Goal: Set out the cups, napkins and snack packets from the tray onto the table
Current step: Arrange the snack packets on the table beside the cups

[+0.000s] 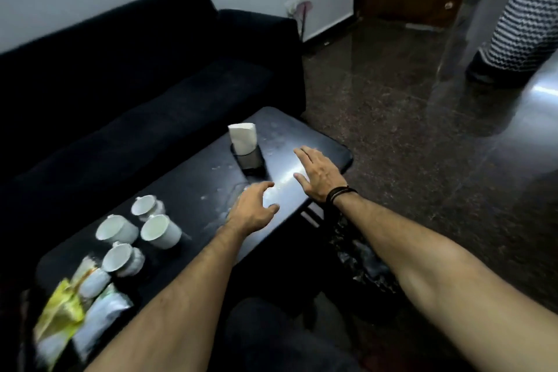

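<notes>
Hovering over the table's (pixel 302 136) bare right end, both hands, left (pixel 253 208) and right (pixel 320 174), spread, holding nothing.

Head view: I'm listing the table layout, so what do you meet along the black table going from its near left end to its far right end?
Snack packets → four white cups → left hand → napkins in a dark holder, with the right hand beside it towards the far right end of the table.
</notes>
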Tool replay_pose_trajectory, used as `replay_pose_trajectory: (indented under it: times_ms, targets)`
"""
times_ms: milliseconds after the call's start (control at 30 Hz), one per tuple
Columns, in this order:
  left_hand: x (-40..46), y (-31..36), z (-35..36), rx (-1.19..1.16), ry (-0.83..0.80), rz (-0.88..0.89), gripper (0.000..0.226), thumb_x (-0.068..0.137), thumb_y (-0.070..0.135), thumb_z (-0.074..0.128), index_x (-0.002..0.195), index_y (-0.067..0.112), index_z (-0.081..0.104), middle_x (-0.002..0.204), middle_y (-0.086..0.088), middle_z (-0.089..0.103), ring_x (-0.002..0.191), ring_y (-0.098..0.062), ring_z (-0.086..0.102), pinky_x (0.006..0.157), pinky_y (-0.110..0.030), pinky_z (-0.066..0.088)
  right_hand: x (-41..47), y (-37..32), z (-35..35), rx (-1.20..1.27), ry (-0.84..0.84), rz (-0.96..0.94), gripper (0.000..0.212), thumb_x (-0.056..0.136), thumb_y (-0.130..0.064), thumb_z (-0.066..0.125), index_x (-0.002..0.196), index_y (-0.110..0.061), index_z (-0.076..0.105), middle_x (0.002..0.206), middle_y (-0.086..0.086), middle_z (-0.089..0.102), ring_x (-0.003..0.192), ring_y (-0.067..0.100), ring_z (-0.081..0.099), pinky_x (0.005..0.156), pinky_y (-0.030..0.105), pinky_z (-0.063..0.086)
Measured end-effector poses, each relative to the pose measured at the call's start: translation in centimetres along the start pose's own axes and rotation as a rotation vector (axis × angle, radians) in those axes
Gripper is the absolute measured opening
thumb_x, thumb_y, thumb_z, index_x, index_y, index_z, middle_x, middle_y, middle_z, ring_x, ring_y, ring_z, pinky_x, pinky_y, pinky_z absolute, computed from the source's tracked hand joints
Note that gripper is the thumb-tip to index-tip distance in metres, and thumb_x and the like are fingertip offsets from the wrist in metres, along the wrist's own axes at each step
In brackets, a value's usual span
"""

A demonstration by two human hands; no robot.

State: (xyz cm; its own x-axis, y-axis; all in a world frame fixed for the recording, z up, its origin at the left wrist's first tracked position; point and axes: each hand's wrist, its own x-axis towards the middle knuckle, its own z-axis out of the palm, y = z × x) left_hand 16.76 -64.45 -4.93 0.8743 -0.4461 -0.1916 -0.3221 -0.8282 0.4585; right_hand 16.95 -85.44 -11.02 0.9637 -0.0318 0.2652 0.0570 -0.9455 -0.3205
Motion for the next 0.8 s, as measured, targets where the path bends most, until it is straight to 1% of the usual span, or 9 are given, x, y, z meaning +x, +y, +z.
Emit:
replay_pose_trajectory:
  times_ms: [67,133,233,333,433,533,633,733,800]
  targets:
    - [-1.9,-2.5,-2.7,0.002,0.063,-0.048,0.06,0.089,0.029,0.065,0.145,0.02,0.045,0.149,-0.002,0.046,0.138,-0.02,0.043,0.114,-0.038,0.034,1.8,-4.3,-0.1,0.006,-0.003,-0.096,0.067,0.093,-0.039,0.052,0.15,-0.01,0.031,0.152,0.013,0.036,0.137,0.031,0.038,0.112,0.042,0.034]
    - [-4.4,-5.6,-5.4,0.002,0.136,-0.117,0.061,0.089,0.029,0.065,0.145,0.018,0.045,0.15,-0.003,0.045,0.139,-0.02,0.042,0.116,-0.035,0.032,3.3,-9.4,0.2,0.024,0.01,-0.203,0.067,0.092,-0.039,0.053,0.149,-0.01,0.033,0.151,0.014,0.037,0.136,0.032,0.04,0.111,0.043,0.036]
    - [-8.5,-10.6,-8.3,-0.008,0.214,-0.23,0.059,0.088,0.032,0.064,0.143,0.019,0.046,0.148,-0.004,0.045,0.138,-0.022,0.042,0.115,-0.035,0.033,4.8,-16.6,1.1,0.046,0.021,-0.34,0.068,0.093,-0.041,0.051,0.151,-0.012,0.029,0.153,0.012,0.036,0.136,0.031,0.04,0.11,0.042,0.037]
    - [-12.7,-15.7,-9.9,-0.028,0.279,-0.353,0.059,0.086,0.032,0.065,0.141,0.02,0.048,0.146,-0.005,0.048,0.136,-0.025,0.045,0.112,-0.036,0.036,5.2,-23.5,2.3,0.069,0.013,-0.474,0.068,0.093,-0.041,0.051,0.151,-0.014,0.029,0.153,0.011,0.037,0.136,0.031,0.04,0.109,0.042,0.038]
    - [-16.4,-20.1,-10.5,-0.039,0.34,-0.459,0.055,0.086,0.035,0.064,0.137,0.019,0.052,0.14,-0.006,0.054,0.131,-0.025,0.049,0.109,-0.038,0.039,4.7,-29.3,3.6,0.107,-0.027,-0.57,0.066,0.093,-0.039,0.053,0.15,-0.013,0.032,0.152,0.012,0.038,0.135,0.032,0.041,0.106,0.042,0.04]
    - [-19.5,-24.0,-10.2,-0.043,0.387,-0.542,0.055,0.086,0.035,0.064,0.137,0.019,0.052,0.14,-0.005,0.053,0.132,-0.024,0.047,0.11,-0.037,0.038,3.8,-33.8,5.2,0.137,-0.103,-0.617,0.064,0.093,-0.039,0.054,0.148,-0.014,0.035,0.151,0.011,0.04,0.133,0.032,0.043,0.107,0.041,0.038]
    - [-21.7,-27.1,-9.6,-0.042,0.416,-0.659,0.057,0.086,0.035,0.063,0.139,0.02,0.048,0.141,-0.005,0.049,0.133,-0.026,0.045,0.109,-0.039,0.039,2.8,-37.1,7.4,0.165,-0.189,-0.644,0.057,0.093,-0.04,0.053,0.143,-0.013,0.041,0.147,0.011,0.043,0.126,0.032,0.048,0.106,0.042,0.039]
    - [-22.5,-29.5,-8.7,-0.081,0.436,-0.78,0.058,0.083,0.034,0.064,0.137,0.021,0.048,0.139,-0.007,0.048,0.128,-0.029,0.049,0.102,-0.038,0.045,1.8,-39.3,9.7,0.185,-0.306,-0.647,0.05,0.093,-0.039,0.052,0.135,-0.014,0.045,0.138,0.009,0.049,0.12,0.03,0.051,0.1,0.041,0.043]
    - [-22.6,-30.9,-7.9,-0.142,0.456,-0.853,0.065,0.081,0.036,0.067,0.141,0.023,0.045,0.141,-0.008,0.046,0.128,-0.03,0.05,0.099,-0.036,0.045,1.2,-40.5,11.3,0.187,-0.385,-0.635,0.049,0.091,-0.042,0.054,0.132,-0.016,0.046,0.132,0.008,0.051,0.118,0.029,0.052,0.094,0.042,0.047]
